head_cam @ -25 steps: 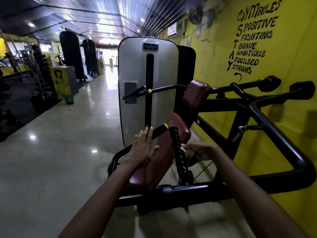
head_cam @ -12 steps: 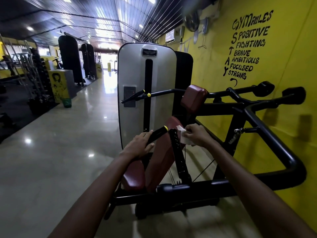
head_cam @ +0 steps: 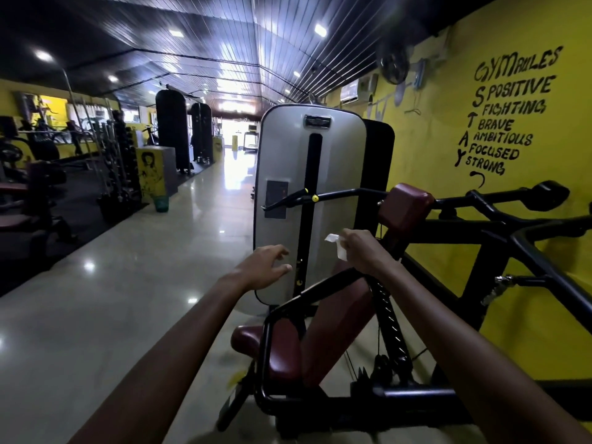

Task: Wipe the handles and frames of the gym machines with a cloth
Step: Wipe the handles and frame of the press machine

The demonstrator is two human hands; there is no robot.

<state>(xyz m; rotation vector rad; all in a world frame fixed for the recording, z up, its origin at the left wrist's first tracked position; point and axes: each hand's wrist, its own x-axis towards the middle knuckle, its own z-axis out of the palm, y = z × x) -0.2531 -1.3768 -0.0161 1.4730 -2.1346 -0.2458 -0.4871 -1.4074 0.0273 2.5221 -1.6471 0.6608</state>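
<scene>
White cloth [head_cam: 336, 246] pinched in right hand [head_cam: 363, 251], above the handle [head_cam: 323, 288]; left hand [head_cam: 264, 267] loosely spread, empty. Frame [head_cam: 499, 232] likely unwiped.

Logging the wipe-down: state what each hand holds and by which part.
The right hand pinches the white cloth at its right edge, the rest hanging free to the left. The left hand holds nothing, fingers loosely spread.

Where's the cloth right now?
Head view, centre-right: the white cloth is pinched in the right hand, raised before the silver weight-stack cover.
</scene>
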